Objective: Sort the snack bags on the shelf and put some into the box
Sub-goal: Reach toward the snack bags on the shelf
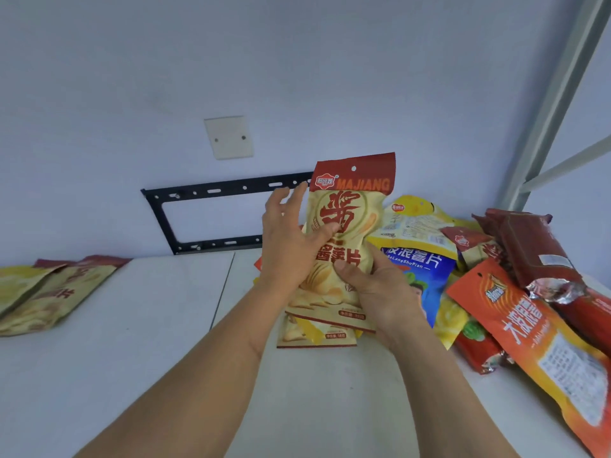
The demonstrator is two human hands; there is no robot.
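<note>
Cream-and-red MAJIANG chip bag (347, 223) upright, pinched between left hand (291, 246) and right hand (380, 292).

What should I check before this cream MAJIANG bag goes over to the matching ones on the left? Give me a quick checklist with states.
1. Hold on the MAJIANG bag: left hand and right hand both grip it: ok.
2. Bag lifted upright above the pile: ok.
3. Matching stack at left, same cream design: ok.
4. Bare shelf surface between: ok.
5. Box location: not in view, cannot tell.
</note>
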